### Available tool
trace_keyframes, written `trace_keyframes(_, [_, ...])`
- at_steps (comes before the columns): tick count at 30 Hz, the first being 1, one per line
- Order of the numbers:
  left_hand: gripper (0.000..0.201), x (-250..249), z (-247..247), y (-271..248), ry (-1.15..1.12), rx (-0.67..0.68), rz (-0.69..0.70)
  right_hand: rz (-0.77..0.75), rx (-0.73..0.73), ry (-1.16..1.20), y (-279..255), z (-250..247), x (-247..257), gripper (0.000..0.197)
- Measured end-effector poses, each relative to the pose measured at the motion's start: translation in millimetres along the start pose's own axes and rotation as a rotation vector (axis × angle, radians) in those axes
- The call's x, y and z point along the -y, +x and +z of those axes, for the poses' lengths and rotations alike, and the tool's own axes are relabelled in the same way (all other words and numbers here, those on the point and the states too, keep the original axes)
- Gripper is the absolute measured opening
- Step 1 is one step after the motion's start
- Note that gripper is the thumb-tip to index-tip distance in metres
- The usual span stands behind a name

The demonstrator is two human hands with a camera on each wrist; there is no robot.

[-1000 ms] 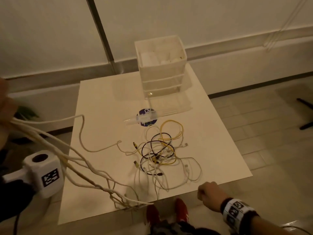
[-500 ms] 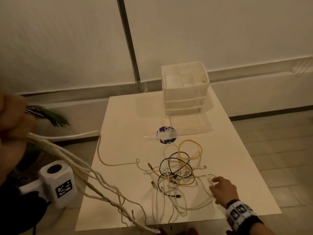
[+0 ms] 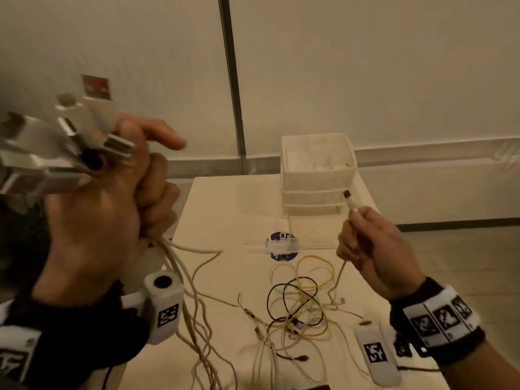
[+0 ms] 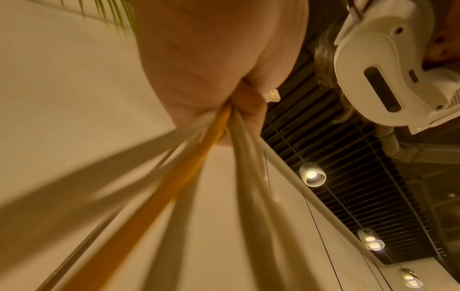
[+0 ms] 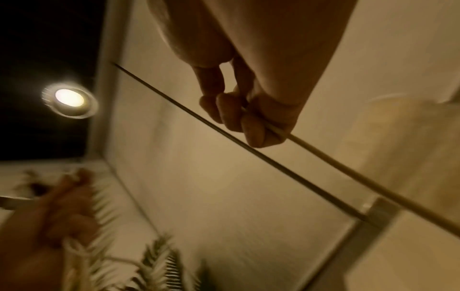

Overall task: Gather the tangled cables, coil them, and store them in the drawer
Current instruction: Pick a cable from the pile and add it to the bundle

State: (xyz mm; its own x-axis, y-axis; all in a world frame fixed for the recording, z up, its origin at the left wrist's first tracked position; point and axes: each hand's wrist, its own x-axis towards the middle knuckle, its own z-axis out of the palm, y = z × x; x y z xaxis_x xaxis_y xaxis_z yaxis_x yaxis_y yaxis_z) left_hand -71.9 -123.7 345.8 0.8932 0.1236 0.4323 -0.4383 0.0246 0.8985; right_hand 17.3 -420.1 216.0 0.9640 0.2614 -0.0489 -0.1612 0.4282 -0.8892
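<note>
My left hand (image 3: pixel 112 204) is raised close to the head camera and grips a bundle of white cables (image 3: pixel 180 274), whose plug ends (image 3: pixel 70 139) stick out above the fist. The left wrist view shows the same white and yellow strands (image 4: pixel 224 149) running out of the fist. My right hand (image 3: pixel 368 246) is lifted over the table and holds one white cable end (image 3: pixel 351 204), plug up. Its cord (image 5: pixel 348 169) trails down to a tangle of yellow, black and white cables (image 3: pixel 298 305) on the white table (image 3: pixel 225 209).
A white three-drawer unit (image 3: pixel 318 175) stands at the table's far edge. A round purple sticker (image 3: pixel 281 246) lies in front of it, under a clear drawer front. A plant (image 5: pixel 159 261) stands at the left. Tiled floor (image 3: pixel 464 263) lies to the right.
My right hand took a white cable end from the tangle and lifted it. My left hand rose with its bundle, closer to the camera. The view tilted up.
</note>
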Motion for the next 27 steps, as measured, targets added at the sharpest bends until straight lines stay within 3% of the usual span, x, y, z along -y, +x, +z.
trace_keyframes(4, [0.043, 5, 32, 2, 0.024, 0.132, -0.038, -0.164, 0.26, -0.016, 16, 58, 52, 0.015])
trace_keyframes(7, [0.03, 23, 34, 2, 0.009, 0.096, -0.086, -0.319, 0.362, -0.136, 19, 85, 87, 0.017])
trace_keyframes(10, [0.019, 47, 52, 4, -0.068, 0.019, -0.155, -0.35, 0.442, -0.275, 17, 104, 91, 0.014])
trace_keyframes(12, [0.012, 57, 63, 8, -0.105, 0.002, -0.189, -0.357, 0.417, -0.4, 15, 113, 76, 0.016])
trace_keyframes(15, [0.013, 66, 70, 10, -0.164, -0.003, -0.204, -0.352, 0.313, -0.408, 12, 117, 55, 0.018])
trace_keyframes(20, [0.051, 80, 73, 12, -0.235, 0.042, -0.219, -0.356, 0.238, -0.472, 9, 113, 36, 0.019])
trace_keyframes(23, [0.041, 83, 84, 14, -0.173, -0.032, -0.217, -0.457, 0.157, -0.602, 7, 112, 27, 0.017])
trace_keyframes(25, [0.022, 84, 91, 15, -0.055, -0.103, -0.16, -0.524, 0.128, -0.655, 7, 107, 22, 0.018])
trace_keyframes(27, [0.023, 84, 86, 19, 0.033, -0.19, -0.065, -0.582, 0.13, -0.712, 5, 101, 14, 0.019])
